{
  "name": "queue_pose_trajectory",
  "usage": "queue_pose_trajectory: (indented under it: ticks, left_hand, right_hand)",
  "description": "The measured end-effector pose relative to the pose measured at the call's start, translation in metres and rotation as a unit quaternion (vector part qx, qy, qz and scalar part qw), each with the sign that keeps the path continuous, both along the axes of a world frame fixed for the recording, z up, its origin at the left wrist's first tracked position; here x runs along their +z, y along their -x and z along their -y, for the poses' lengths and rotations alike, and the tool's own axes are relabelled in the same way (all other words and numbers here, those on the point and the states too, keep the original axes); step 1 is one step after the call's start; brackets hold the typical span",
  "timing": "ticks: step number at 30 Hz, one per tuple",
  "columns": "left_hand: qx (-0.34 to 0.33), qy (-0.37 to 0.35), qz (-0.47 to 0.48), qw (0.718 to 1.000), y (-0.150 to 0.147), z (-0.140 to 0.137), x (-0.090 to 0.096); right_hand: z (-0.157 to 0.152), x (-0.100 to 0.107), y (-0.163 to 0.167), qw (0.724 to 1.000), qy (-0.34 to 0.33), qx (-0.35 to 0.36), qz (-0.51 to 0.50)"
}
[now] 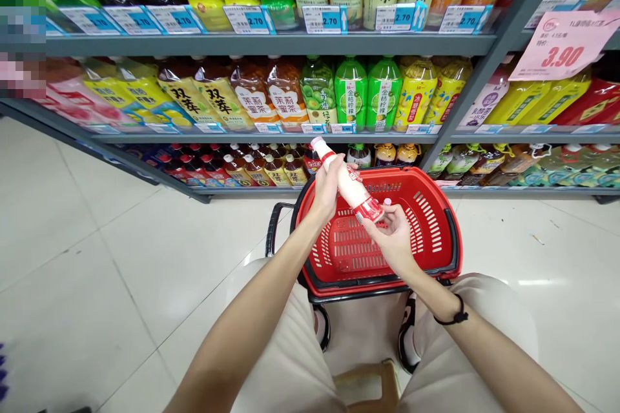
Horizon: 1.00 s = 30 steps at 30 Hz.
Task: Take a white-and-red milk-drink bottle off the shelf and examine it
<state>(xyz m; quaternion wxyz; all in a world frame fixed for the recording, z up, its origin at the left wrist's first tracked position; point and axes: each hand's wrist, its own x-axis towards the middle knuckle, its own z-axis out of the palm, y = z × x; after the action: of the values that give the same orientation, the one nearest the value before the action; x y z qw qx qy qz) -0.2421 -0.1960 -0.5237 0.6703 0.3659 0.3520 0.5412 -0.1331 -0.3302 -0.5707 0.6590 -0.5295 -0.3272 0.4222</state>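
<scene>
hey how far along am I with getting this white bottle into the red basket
Done: the white bottle is off the shelves and over the red basket. In hand: left hand grips its upper part, right hand its base, bottle tilted. Left: setting it down; nothing else shows in the basket.

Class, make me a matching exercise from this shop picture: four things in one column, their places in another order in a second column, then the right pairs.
Things
1. bottle
2. basket
3. price sign
4. wristband

Places
A. hanging on the shelf, upper right
B. on the right arm
C. held in left hand and right hand
D. on the floor under the hands

Pairs: 1-C, 2-D, 3-A, 4-B
</scene>
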Motion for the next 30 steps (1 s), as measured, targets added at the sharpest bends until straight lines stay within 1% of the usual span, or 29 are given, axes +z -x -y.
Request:
queue_pose_trajectory:
  ticks: [4, 7, 9, 11, 15, 17, 19, 22, 24, 26, 28, 30]
  left_hand:
    - [0.023, 0.012, 0.024, 0.999, 0.000, -0.001, 0.001]
    - [0.008, 0.038, 0.065, 0.997, -0.001, 0.001, 0.002]
    - [-0.001, 0.069, 0.090, 0.994, -0.002, 0.004, 0.004]
    - [0.002, 0.100, 0.104, 0.989, -0.003, 0.006, 0.005]
    - [0.012, 0.135, 0.118, 0.984, -0.004, 0.006, 0.007]
    - [0.011, 0.147, 0.126, 0.981, -0.003, 0.006, 0.008]
    - [0.006, 0.163, 0.138, 0.977, -0.003, 0.005, 0.009]
    - [0.000, 0.173, 0.156, 0.973, -0.002, 0.004, 0.010]
    - [0.003, 0.167, 0.159, 0.973, -0.001, 0.004, 0.011]
    - [0.004, 0.157, 0.153, 0.976, -0.001, 0.004, 0.010]
    - [0.006, 0.144, 0.143, 0.979, -0.001, 0.004, 0.008]
    - [0.013, 0.131, 0.130, 0.983, -0.002, 0.002, 0.006]
  right_hand:
    - [0.005, -0.001, -0.002, 0.994, -0.035, -0.026, 0.099]
    - [0.008, -0.001, -0.003, 0.985, -0.059, -0.040, 0.158]
    - [0.009, 0.000, -0.003, 0.982, -0.061, -0.031, 0.176]
    - [0.010, 0.001, -0.001, 0.984, -0.058, -0.016, 0.167]
    - [0.007, 0.003, 0.004, 0.994, -0.055, 0.001, 0.097]
    - [0.004, 0.003, 0.005, 0.999, -0.035, 0.020, 0.036]
    - [0.001, 0.004, 0.004, 0.998, -0.004, 0.044, -0.044]
    - [-0.003, 0.004, 0.002, 0.982, 0.041, 0.089, -0.160]
    - [-0.004, 0.004, 0.001, 0.962, 0.073, 0.152, -0.215]
    - [-0.003, 0.004, 0.002, 0.941, 0.095, 0.213, -0.247]
    - [-0.002, 0.004, 0.004, 0.934, 0.099, 0.230, -0.256]
    - [-0.001, 0.003, 0.005, 0.939, 0.096, 0.213, -0.252]
